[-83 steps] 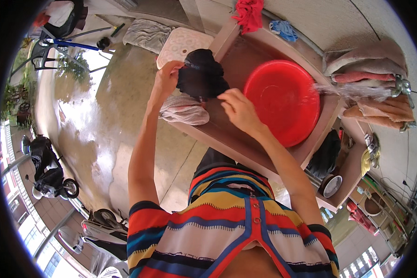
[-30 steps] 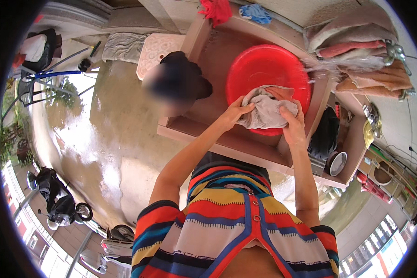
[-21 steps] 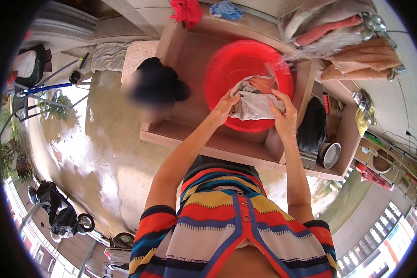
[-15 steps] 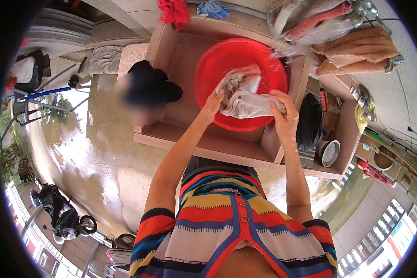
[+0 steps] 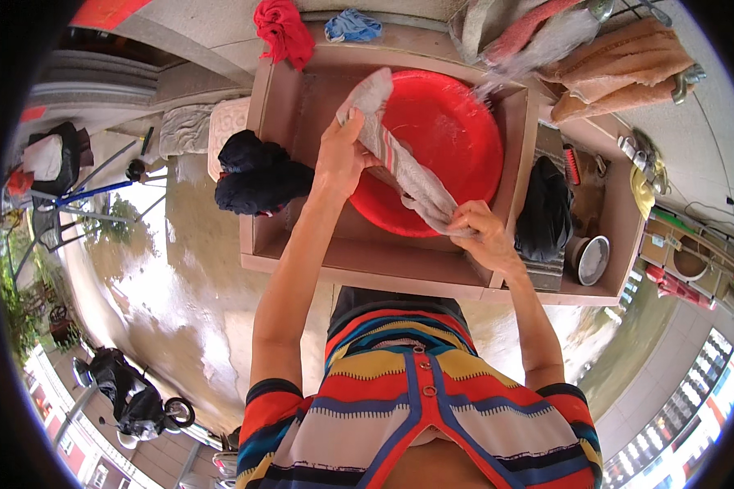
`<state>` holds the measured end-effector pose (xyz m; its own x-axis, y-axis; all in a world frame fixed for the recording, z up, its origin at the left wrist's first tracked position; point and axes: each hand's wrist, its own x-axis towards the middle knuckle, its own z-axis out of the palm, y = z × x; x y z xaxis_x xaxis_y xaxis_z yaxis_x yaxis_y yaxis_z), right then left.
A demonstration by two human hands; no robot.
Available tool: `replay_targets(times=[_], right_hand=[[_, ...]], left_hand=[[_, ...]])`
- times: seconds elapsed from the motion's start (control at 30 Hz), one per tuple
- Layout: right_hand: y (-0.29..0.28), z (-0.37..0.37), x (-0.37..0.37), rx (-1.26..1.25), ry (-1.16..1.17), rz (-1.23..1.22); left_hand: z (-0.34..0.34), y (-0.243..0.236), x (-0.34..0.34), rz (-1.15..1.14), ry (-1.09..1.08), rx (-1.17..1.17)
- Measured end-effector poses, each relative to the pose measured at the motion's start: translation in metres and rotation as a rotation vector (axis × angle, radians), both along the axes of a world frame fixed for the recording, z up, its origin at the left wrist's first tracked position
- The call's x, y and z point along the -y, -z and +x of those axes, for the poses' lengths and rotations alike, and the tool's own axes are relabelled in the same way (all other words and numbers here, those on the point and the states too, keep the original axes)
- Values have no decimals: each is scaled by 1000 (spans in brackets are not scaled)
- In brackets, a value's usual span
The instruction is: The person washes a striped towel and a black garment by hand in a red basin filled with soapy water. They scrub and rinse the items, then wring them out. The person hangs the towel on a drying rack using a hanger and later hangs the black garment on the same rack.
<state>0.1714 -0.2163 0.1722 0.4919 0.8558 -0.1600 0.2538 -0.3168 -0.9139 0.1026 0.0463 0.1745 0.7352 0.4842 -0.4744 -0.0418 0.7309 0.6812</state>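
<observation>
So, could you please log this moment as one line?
left hand: grips pale cloth near upper end; right hand: grips its lower end; red basin: in sink, partly under cloth; dark bundle: on sink's left wall

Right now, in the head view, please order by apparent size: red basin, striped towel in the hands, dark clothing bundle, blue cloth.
1. Red basin
2. Striped towel and dark clothing bundle: too alike to rank
3. Blue cloth
</observation>
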Motion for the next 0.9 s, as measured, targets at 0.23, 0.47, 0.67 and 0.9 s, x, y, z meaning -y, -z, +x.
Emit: replay_targets(times=[0.23,0.47,0.67,0.9], right_hand=[[70,14,4,365,92,-210],[178,47,-34,509,113,-485],[231,47,-78,344,215,-780],[237,82,-68,292,276,-696]], left_hand=[[53,71,27,301,159,111],[-21,211,73,1499,966,-576],[-21,214,89,1332,1284,-719],[-3,238,75,1053,809,-1056]])
